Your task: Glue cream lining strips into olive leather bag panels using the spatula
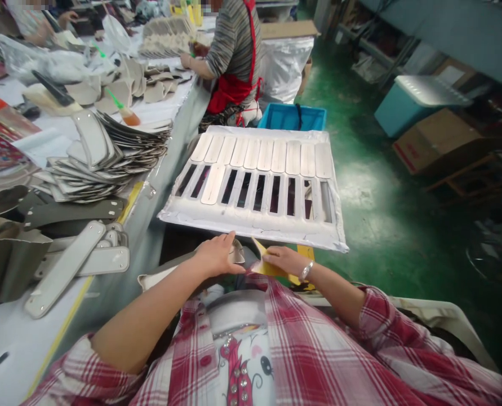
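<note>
My left hand (217, 256) is over my lap with thumb and fingers spread apart. A pale curved piece (236, 254) shows in the gap between them, and I cannot tell whether the hand touches it. My right hand (288, 261) pinches a thin yellow piece (259, 248) with a pale edge. Just beyond both hands lies a white slotted board (242, 223). Pale rounded strips (265, 155) fill its back row, and one more strip (212, 185) lies across the front row of dark slots.
On the left table, stacked pale pieces (102, 163), riveted straps (67, 268) and a glue bottle (126, 113) lie close by. A co-worker in a red apron (234, 90) sits ahead near a blue crate (314, 117). Cardboard boxes (439, 141) stand right on the green floor (360, 208).
</note>
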{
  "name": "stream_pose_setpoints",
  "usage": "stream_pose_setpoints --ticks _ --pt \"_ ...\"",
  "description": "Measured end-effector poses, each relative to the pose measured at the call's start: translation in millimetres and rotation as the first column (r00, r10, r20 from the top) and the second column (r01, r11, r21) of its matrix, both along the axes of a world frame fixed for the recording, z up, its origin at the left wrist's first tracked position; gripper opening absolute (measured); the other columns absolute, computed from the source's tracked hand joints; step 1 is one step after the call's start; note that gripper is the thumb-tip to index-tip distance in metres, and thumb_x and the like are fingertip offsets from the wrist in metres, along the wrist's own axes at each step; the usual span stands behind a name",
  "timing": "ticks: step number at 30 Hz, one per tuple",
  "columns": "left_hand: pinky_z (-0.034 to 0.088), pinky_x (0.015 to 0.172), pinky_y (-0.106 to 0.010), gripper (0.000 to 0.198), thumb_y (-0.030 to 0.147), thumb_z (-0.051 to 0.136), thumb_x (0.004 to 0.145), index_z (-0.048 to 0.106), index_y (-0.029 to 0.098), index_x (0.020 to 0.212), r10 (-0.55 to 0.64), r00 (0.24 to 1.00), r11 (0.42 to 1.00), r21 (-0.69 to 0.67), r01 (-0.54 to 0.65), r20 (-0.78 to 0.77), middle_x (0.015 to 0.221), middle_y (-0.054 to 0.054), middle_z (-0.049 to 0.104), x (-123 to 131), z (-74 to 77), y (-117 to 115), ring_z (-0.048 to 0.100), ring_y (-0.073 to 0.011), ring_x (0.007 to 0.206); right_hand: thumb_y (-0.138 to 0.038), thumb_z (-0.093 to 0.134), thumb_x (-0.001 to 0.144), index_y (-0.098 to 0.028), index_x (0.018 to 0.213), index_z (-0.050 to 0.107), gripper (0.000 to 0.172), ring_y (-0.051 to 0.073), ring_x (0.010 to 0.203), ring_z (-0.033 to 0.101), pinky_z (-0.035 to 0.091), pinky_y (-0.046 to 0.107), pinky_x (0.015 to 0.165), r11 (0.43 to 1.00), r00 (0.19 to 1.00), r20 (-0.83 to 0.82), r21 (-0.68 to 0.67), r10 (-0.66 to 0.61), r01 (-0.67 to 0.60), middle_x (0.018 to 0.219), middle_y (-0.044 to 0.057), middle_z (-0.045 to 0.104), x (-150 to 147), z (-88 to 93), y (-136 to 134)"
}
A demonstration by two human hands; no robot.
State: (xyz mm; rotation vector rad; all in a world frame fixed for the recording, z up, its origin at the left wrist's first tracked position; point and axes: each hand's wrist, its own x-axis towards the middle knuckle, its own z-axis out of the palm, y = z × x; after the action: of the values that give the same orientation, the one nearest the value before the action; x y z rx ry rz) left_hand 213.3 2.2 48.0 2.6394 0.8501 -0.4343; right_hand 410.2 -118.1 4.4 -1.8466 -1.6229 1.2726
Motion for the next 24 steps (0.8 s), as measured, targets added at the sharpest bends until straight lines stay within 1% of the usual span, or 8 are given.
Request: stream_pose_setpoints --ticks 3,5,7,10,13,16,20,24 --pt "0.04 0.083 -0.038 0.101 0.06 0.06 0.06 0.019 0.009 0.137 -0.026 1.0 0.99 0.135 0.025 0.004 0.115 -0.017 0.052 2 -0.8 -7 0.052 -0.0306 0.102 -0.039 0.049 0.08 -0.014 0.081 0.048 0.025 0.015 0.07 0.057 0.046 0.026 0.062 0.996 0.958 -0.284 -0.095 -0.029 0.002 0.078 0.003 0.059 -5 4.3 -19" --pt "0.039 0.081 -0.037 0.1 0.056 0.061 0.062 0.015 0.011 0.139 -0.034 0.999 0.978 0.207 0.028 0.028 0.109 -0.015 0.053 0 -1.2 -13 0.052 -0.029 0.097 -0.045 0.051 0.079 -0.017 0.087 0.043 0.03 0.013 0.062 0.057 0.047 0.025 0.056 0.978 0.857 -0.506 -0.21 -0.097 -0.013 0.078 0.001 0.059 -9 8.8 -26" --pt "0.038 0.08 -0.036 0.099 0.052 0.061 0.064 0.012 0.013 0.139 -0.031 0.998 0.966 0.258 0.015 0.058 0.107 -0.013 0.053 -3 -2.0 -18 0.051 -0.028 0.095 -0.05 0.05 0.079 -0.02 0.091 0.037 0.034 0.01 0.049 0.055 0.046 0.024 0.047 0.951 0.766 -0.622 -0.305 -0.158 -0.052 0.076 0.0 0.059 -12 11.9 -27" --pt "0.036 0.081 -0.037 0.096 0.048 0.061 0.065 0.01 0.015 0.14 -0.026 0.993 0.954 0.299 -0.01 0.115 0.108 -0.012 0.052 -8 -3.8 -23 0.049 -0.0274 0.095 -0.051 0.047 0.082 -0.022 0.092 0.033 0.033 0.008 0.041 0.052 0.043 0.02 0.038 0.948 0.719 -0.681 -0.303 -0.139 -0.103 0.074 -0.002 0.059 -17 13.3 -19" --pt "0.036 0.083 -0.037 0.096 0.046 0.06 0.066 0.007 0.015 0.14 -0.058 0.987 0.96 0.28 0.015 0.147 0.11 -0.011 0.051 -12 -6.0 -21 0.049 -0.0266 0.096 -0.045 0.057 0.078 -0.021 0.093 0.034 0.037 0.009 0.046 0.055 0.044 0.018 0.037 0.95 0.715 -0.698 -0.254 -0.05 -0.181 0.074 -0.001 0.058 -21 14.1 -6" --pt "0.037 0.083 -0.036 0.099 0.047 0.06 0.066 0.004 0.014 0.14 -0.104 0.979 0.969 0.24 0.059 0.178 0.11 -0.011 0.051 -17 -8.0 -13 0.049 -0.0264 0.096 -0.039 0.066 0.072 -0.019 0.099 0.033 0.047 0.009 0.046 0.056 0.045 0.018 0.038 0.926 0.716 -0.698 -0.274 -0.006 -0.259 0.076 -0.001 0.057 -24 15.7 5" --pt "0.038 0.083 -0.036 0.098 0.047 0.059 0.066 0.005 0.014 0.14 -0.14 0.966 0.975 0.202 0.096 0.217 0.108 -0.011 0.053 -21 -9.9 -4 0.05 -0.026 0.094 -0.044 0.057 0.079 -0.019 0.103 0.03 0.044 0.008 0.041 0.054 0.046 0.019 0.039 0.908 0.712 -0.702 -0.287 0.017 -0.305 0.069 -0.003 0.057 -27 16.6 13" --pt "0.039 0.083 -0.036 0.098 0.045 0.061 0.066 0.004 0.014 0.14 -0.15 0.952 0.977 0.188 0.1 0.269 0.108 -0.011 0.053 -23 -12.3 0 0.051 -0.0257 0.092 -0.048 0.052 0.081 -0.019 0.099 0.03 0.041 0.01 0.039 0.053 0.044 0.02 0.036 0.891 0.72 -0.689 -0.273 0.082 -0.362 0.058 -0.006 0.056 -24 16.6 20"
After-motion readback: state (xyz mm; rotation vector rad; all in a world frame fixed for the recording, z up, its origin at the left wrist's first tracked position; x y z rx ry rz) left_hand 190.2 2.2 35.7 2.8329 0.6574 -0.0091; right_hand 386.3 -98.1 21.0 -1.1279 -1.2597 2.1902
